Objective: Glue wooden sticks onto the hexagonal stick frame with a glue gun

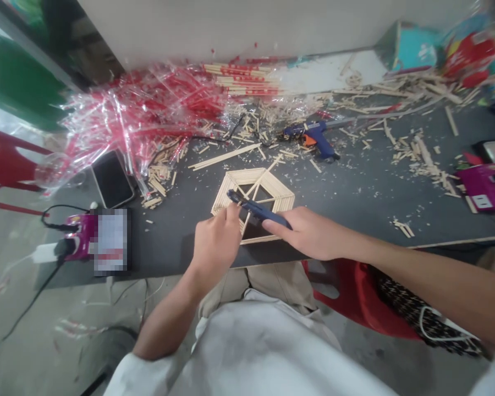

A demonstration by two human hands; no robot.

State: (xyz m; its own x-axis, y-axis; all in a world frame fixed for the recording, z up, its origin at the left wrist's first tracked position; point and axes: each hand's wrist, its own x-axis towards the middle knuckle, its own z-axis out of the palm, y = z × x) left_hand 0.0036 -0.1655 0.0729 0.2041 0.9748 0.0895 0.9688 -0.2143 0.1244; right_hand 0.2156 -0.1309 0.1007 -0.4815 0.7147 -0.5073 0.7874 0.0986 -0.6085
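A hexagonal frame of stacked wooden sticks lies on the dark table near its front edge. Thin sticks cross its opening, and one juts beyond the far rim. My left hand is closed at the frame's near left side, fingers pinched on it; the fingertips are partly hidden. In my right hand is a slim dark blue hand tool, which looks like a cutter. It slants over the opening, its tip beside my left fingers and close to the crossing sticks.
A blue glue gun lies beyond the frame. Two loose sticks are nearby. Plastic wrappers heap at the back left, with wrapped chopsticks beside them. A phone and a purple power strip lie left. Wood scraps litter the right.
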